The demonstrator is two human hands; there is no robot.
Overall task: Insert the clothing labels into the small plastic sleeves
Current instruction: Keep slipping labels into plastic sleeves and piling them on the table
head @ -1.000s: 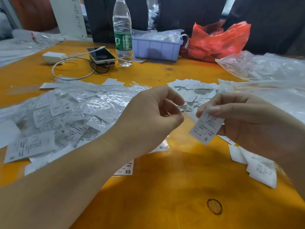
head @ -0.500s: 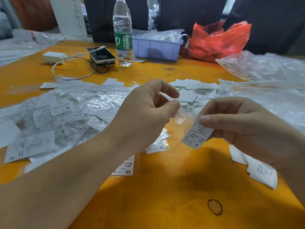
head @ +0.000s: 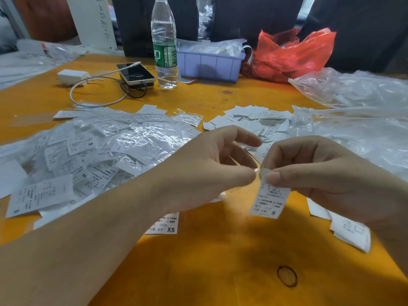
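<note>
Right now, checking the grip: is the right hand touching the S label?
Touching. The head view shows the right hand pinching the top edge of the S label.

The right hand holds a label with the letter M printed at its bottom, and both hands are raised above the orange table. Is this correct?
Not quite. In the head view the label in the right hand reads S, not M. The rest is correct.

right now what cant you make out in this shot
Head view only:
- Whether the S label is in a sleeve yet: the fingertips of the right hand and left hand cover its top.
- The label's small print: blurred.
- Contents of the purple bin: crumpled plastic covers them.
- The XS label: left forearm hides its top.
</note>
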